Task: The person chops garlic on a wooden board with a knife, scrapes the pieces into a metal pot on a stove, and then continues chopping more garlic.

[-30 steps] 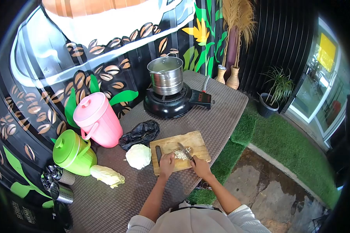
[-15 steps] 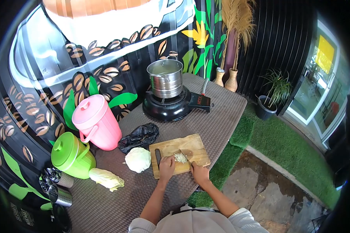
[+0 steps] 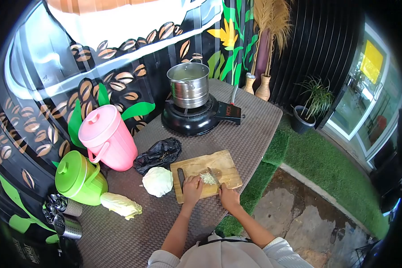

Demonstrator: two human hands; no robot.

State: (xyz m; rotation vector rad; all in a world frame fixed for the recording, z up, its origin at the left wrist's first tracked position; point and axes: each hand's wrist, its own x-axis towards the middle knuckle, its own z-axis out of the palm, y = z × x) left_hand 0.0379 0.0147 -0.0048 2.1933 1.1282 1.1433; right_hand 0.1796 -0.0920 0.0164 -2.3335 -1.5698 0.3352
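Chopped pale vegetable pile (image 3: pixel 207 179) on wooden cutting board (image 3: pixel 225 161), near edge of table (image 3: pixel 250 134) — right hand (image 3: pixel 228 197) closed round knife (image 3: pixel 213 174), left hand (image 3: pixel 193 186) curled beside the blade, its grip not discernible — likely hazard: nicked fingertips if the blade drifts left.

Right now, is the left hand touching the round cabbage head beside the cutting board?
Apart. The head view shows the left hand on the cutting board, with a strip of board between it and the cabbage head.
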